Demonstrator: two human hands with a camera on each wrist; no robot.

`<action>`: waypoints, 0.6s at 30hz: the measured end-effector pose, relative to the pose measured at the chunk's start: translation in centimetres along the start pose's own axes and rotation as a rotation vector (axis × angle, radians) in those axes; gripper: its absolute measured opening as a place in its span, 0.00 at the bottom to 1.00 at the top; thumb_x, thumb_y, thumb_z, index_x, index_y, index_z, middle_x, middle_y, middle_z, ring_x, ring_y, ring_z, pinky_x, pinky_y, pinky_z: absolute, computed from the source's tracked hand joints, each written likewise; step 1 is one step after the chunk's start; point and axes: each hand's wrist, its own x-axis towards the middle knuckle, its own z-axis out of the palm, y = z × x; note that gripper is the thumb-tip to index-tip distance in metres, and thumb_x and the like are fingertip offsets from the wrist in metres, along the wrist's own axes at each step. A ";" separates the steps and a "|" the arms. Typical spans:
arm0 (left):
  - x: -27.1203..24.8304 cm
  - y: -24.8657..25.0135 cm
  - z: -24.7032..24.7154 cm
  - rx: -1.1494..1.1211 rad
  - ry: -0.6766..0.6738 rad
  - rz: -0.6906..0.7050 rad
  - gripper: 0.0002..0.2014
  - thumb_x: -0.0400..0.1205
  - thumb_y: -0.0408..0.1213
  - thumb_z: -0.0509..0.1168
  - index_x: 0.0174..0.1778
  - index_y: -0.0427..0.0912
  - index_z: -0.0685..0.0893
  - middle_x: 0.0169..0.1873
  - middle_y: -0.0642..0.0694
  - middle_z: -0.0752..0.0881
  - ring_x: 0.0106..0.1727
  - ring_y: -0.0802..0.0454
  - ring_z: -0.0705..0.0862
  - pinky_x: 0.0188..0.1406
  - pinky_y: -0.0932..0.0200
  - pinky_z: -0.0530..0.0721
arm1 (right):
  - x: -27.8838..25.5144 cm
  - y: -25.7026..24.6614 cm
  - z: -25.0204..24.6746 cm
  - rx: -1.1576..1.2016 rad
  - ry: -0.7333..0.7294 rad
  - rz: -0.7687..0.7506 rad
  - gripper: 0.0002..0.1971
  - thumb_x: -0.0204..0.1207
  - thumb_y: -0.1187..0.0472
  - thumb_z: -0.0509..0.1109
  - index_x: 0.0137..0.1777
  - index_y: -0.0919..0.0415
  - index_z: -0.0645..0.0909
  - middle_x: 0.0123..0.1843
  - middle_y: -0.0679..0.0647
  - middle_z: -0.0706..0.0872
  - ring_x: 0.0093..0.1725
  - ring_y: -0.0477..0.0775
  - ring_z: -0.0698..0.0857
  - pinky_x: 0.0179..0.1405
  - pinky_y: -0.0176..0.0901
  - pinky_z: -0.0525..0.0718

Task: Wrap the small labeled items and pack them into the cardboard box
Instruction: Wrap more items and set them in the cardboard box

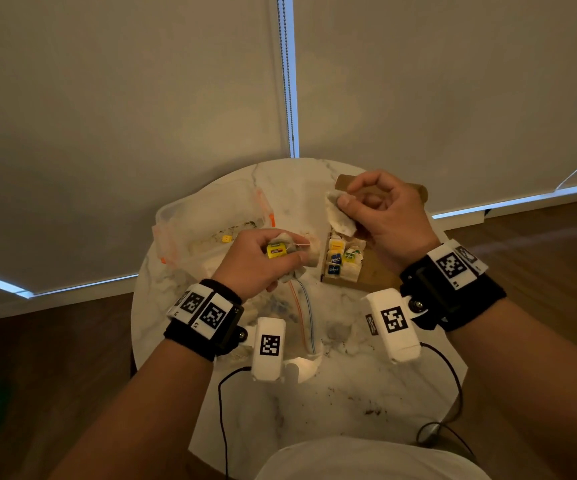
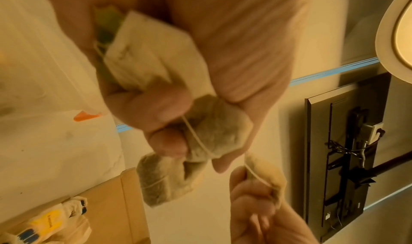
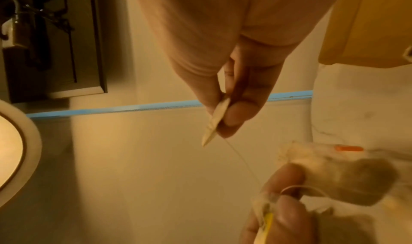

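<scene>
My left hand (image 1: 273, 263) grips a bunch of tea bags (image 2: 156, 57) and a yellow paper tag (image 1: 276, 251) over the middle of the table. A thin string (image 3: 243, 163) runs from that bunch up to a single tea bag (image 1: 340, 216). Thumb and fingers of my right hand (image 1: 347, 200) pinch this bag above the cardboard box (image 1: 375, 271). In the right wrist view the pinched bag (image 3: 217, 119) shows edge-on. Several wrapped tea bags with yellow, blue and green tags (image 1: 339, 258) lie in the box's left side.
A clear plastic container with orange clips (image 1: 207, 216) sits at the back left of the round marble table (image 1: 349, 393). A zip bag (image 1: 302, 317) lies near the middle. Crumbs dot the front right. Cables hang off the table's front edge.
</scene>
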 end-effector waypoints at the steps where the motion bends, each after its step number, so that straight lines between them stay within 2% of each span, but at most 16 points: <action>1: 0.0 -0.1 -0.2 -0.009 0.014 -0.001 0.05 0.77 0.34 0.76 0.47 0.47 0.91 0.29 0.52 0.88 0.26 0.54 0.81 0.18 0.62 0.76 | -0.2 0.3 -0.4 0.001 0.014 0.013 0.05 0.75 0.69 0.74 0.47 0.62 0.80 0.37 0.64 0.84 0.28 0.54 0.83 0.22 0.39 0.82; 4: -0.1 -0.3 -0.6 -0.022 0.028 0.003 0.05 0.77 0.35 0.76 0.47 0.46 0.91 0.29 0.51 0.88 0.27 0.54 0.83 0.18 0.62 0.76 | -0.4 1.0 -1.2 0.076 0.052 0.064 0.03 0.74 0.69 0.74 0.45 0.63 0.83 0.43 0.70 0.85 0.28 0.56 0.81 0.21 0.39 0.79; 8: -0.3 -0.5 -0.9 -0.069 0.009 -0.003 0.12 0.71 0.41 0.78 0.48 0.43 0.90 0.28 0.51 0.87 0.25 0.56 0.81 0.18 0.62 0.76 | -0.3 1.5 -1.8 0.222 0.106 0.117 0.04 0.77 0.71 0.70 0.49 0.66 0.86 0.42 0.59 0.91 0.32 0.48 0.85 0.25 0.34 0.81; 11: -0.2 -0.7 -1.2 -0.147 0.024 -0.006 0.18 0.66 0.47 0.76 0.48 0.41 0.90 0.28 0.50 0.86 0.24 0.56 0.79 0.17 0.63 0.74 | -0.1 1.6 -2.4 0.314 0.125 0.177 0.07 0.80 0.71 0.66 0.53 0.72 0.83 0.40 0.58 0.90 0.30 0.46 0.84 0.24 0.32 0.78; 14: 0.1 -1.1 -1.7 -0.237 0.081 0.000 0.17 0.71 0.45 0.75 0.48 0.37 0.89 0.29 0.47 0.85 0.21 0.57 0.75 0.16 0.64 0.71 | -0.1 1.9 -3.0 0.320 0.124 0.231 0.07 0.80 0.72 0.66 0.54 0.72 0.83 0.43 0.62 0.88 0.28 0.47 0.81 0.23 0.32 0.77; 16: 0.3 -1.4 -2.2 -0.285 0.137 -0.001 0.18 0.74 0.46 0.76 0.49 0.33 0.89 0.28 0.46 0.82 0.21 0.56 0.73 0.16 0.65 0.69 | -0.2 2.4 -3.3 0.311 0.130 0.251 0.06 0.79 0.72 0.67 0.52 0.70 0.84 0.42 0.61 0.89 0.28 0.48 0.82 0.23 0.32 0.77; 18: 0.6 -1.6 -2.6 -0.263 0.200 -0.009 0.14 0.76 0.44 0.75 0.46 0.35 0.90 0.25 0.47 0.80 0.21 0.54 0.72 0.17 0.64 0.69 | -0.2 2.9 -3.5 0.299 0.132 0.256 0.06 0.79 0.73 0.67 0.51 0.68 0.85 0.40 0.59 0.90 0.30 0.48 0.83 0.23 0.32 0.77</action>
